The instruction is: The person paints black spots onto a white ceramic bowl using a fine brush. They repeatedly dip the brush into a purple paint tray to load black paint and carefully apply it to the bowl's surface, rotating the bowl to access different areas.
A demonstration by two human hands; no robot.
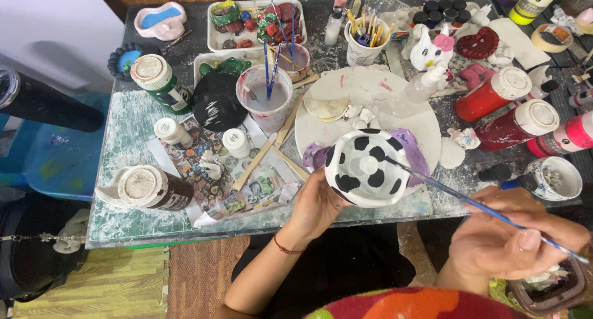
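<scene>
Covering most of the view, the bench [123, 214] is a dark slab spattered with white and pale green paint, crowded with craft goods. Near its middle lies a round white turntable plate [370, 90] smeared with pink and purple. Far left of that stand two white trays [213, 41], the farther one filled with small painted red and green pieces.

On the right lie three red paint bottles [488, 100] with round white caps, tipped on their sides, and beside them a pink bottle [571, 134]. At the left a green bottle [162, 83] with a white cap stands upright, and a brown bottle [154, 188] lies near the front edge on a sheet of printed pictures [210, 171]. A clear plastic cup [265, 96] of cloudy rinse water holds blue-handled brushes; a white cup [363, 44] farther back holds more brushes.

The left hand [315, 205] is clenched around the side of a white ceramic cup [365, 167] painted with black cow patches, holding it just above the near edge of the plate, mouth toward the camera. The right hand [506, 239] pinches a thin blue paintbrush [463, 198], its grip closed on the handle, and the bristle tip reaches to the cup's rim. A red string bracelet [285, 247] circles the left wrist.
</scene>
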